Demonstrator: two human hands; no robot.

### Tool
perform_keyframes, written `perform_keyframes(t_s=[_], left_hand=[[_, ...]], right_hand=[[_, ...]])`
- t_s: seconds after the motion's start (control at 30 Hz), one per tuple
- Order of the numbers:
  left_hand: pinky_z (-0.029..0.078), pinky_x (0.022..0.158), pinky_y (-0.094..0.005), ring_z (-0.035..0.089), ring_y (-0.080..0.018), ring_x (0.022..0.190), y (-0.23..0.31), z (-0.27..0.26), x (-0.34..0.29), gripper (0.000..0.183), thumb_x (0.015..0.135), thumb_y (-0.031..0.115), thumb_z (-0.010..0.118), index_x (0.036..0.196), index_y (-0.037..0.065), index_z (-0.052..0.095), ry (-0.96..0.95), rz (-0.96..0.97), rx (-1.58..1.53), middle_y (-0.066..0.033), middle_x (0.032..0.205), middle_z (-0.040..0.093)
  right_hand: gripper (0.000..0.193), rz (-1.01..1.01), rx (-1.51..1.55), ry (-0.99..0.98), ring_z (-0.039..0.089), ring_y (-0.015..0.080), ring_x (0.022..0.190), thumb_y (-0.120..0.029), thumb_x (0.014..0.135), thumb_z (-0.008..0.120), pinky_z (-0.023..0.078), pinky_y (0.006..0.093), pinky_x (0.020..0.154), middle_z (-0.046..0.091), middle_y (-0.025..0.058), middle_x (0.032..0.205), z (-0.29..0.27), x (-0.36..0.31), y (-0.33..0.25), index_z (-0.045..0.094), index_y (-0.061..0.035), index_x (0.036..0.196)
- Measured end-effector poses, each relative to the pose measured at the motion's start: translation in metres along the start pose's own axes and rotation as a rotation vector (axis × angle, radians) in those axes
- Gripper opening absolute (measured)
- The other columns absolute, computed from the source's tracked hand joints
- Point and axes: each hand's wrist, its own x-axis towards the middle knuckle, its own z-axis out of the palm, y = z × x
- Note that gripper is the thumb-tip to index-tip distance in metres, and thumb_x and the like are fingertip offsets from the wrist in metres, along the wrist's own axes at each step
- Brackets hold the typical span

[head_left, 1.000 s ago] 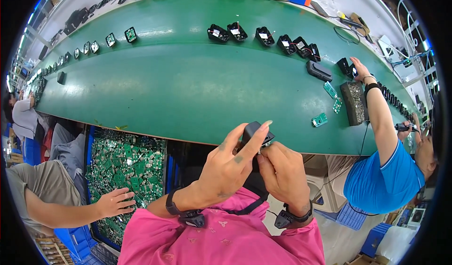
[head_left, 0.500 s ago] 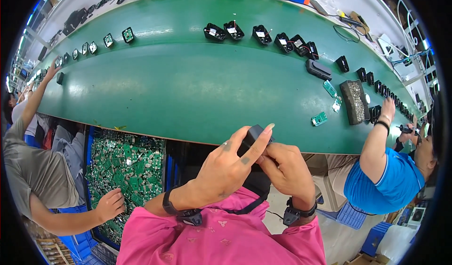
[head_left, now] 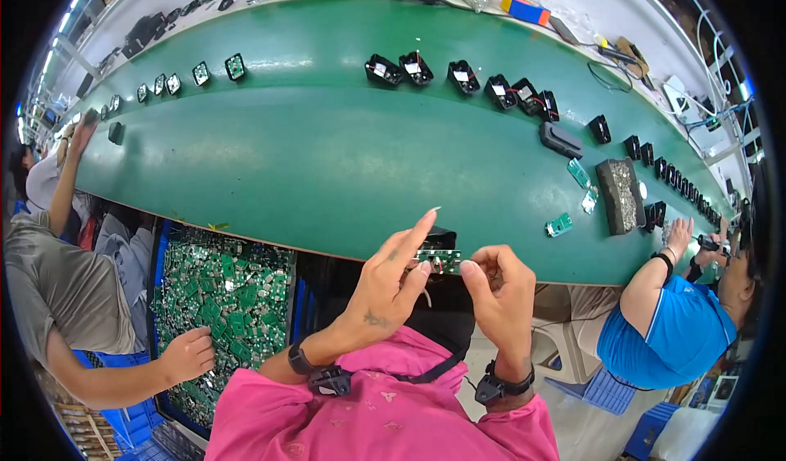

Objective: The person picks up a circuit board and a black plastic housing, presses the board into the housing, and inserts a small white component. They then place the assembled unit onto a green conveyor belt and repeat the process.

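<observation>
Before my chest, near the table's front edge, a green circuit board point(head_left: 440, 261) spans the gap between my hands. Just behind it shows a black plastic housing point(head_left: 443, 237), partly hidden by the board and fingers. My left hand point(head_left: 388, 277) is closed on the housing, its thumb against the board's left end and its index finger stretched up past the housing. The thumb of my right hand point(head_left: 501, 293) presses the board's right end, with the fingers curled behind. How far the board sits inside the housing I cannot tell.
Black housings with wires point(head_left: 416, 68) line the green table point(head_left: 286, 150). Loose boards point(head_left: 559, 225) lie right, beside a dark block of small metal parts point(head_left: 620, 197). A crate of boards point(head_left: 225, 297) stands left. Co-workers sit on both sides; one's hand point(head_left: 187, 354) rests by the crate.
My hands have turned the black housing, so the green board now shows facing me. My right hand has opened out somewhat from its closed grip. The view has shifted slightly.
</observation>
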Motion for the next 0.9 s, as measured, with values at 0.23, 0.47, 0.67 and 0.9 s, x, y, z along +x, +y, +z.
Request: perform_keyframes(t_s=[0.23, 0.47, 0.67, 0.9], left_hand=[[0.055, 0.070, -0.0263, 0.062, -0.0147, 0.088, 0.001, -0.001, 0.001, 0.068, 0.086, -0.004, 0.067, 0.149, 0.008, 0.044, -0.078, -0.074, -0.163, -0.0147, 0.130, 0.056], [0.052, 0.060, -0.0214, 0.061, -0.0071, 0.080, 0.004, 0.013, 0.005, 0.063, 0.084, -0.006, 0.068, 0.143, 0.004, 0.050, -0.028, 0.058, -0.006, -0.0098, 0.126, 0.058], [0.052, 0.060, -0.0286, 0.063, -0.0168, 0.072, -0.005, 0.022, 0.010, 0.059, 0.083, -0.004, 0.069, 0.138, 0.013, 0.056, 0.050, 0.168, 0.081, -0.0135, 0.123, 0.060], [0.054, 0.072, -0.0332, 0.065, -0.0255, 0.085, -0.002, 0.022, 0.013, 0.052, 0.087, -0.008, 0.058, 0.137, 0.009, 0.056, 0.044, 0.259, 0.070, -0.0163, 0.123, 0.060]], right_hand=[[0.008, -0.012, 0.205, 0.015, 0.055, 0.0061, 0.054, -0.004, 0.096, 0.062, 0.043, 0.0220, 0.048, 0.060, 0.0026, 0.071, 0.004, -0.006, 0.014, 0.061, 0.0036, 0.092], [0.009, -0.316, 0.075, 0.078, 0.058, 0.0071, 0.062, -0.001, 0.094, 0.064, 0.045, 0.0221, 0.052, 0.062, 0.0043, 0.079, 0.018, -0.013, 0.010, 0.062, 0.0050, 0.087], [0.026, 0.060, 0.507, -0.086, 0.053, 0.0063, 0.049, -0.008, 0.098, 0.062, 0.039, 0.0224, 0.043, 0.058, 0.0015, 0.063, 0.001, -0.016, 0.002, 0.061, 0.0011, 0.073], [0.018, -0.146, 0.047, -0.081, 0.057, 0.0230, 0.058, -0.011, 0.093, 0.068, 0.042, 0.0345, 0.055, 0.059, 0.0112, 0.067, -0.010, -0.010, -0.004, 0.065, 0.0018, 0.081]])
